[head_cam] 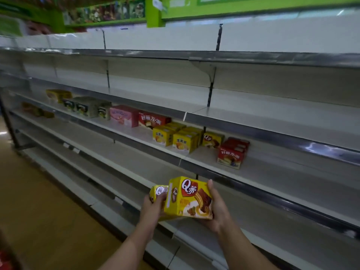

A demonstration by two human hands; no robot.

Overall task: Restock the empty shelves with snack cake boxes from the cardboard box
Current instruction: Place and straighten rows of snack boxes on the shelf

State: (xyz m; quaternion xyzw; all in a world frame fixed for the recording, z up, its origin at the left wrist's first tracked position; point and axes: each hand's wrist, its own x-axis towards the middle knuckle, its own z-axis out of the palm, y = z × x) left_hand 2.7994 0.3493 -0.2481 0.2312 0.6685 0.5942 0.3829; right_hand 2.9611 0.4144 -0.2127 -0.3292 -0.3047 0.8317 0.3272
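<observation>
right hand (215,208): wrapped round the right end of a yellow Q box (188,197), thumb lying up along the edge, palm under the bottom corner. Solid grip.
left hand (153,206): holding a second yellow box (158,192), fingers curled over its glossy face. This one sits just left of the bigger-looking one and is touching it.
held boxes: glossy printed cardboard, rectangular with crisp edges, yellow with a red oval logo and a picture of a layered chocolate cake slice. Both tilted, in the air in front of the lower shelves, about level with the shelf below the stocked one.
stocked shelf (136,140): flat pale metal board with a shiny grey front strip. This is where the snack cakes are lined up.
on it, right to left: red boxes (231,154) in a front-to-back row, one matching Q box on the shelf (212,140), a cluster of small yellow boxes (175,136), a long red box (153,119), a pink box (122,115), some greenish boxes (89,108), then more yellow ones, too blurry to read.
upper shelves (253,57): same pale metal, smooth, with dark slotted uprights behind.
floor (39,201): tan, smooth.
header (214,8): bright green signage along the top.
</observation>
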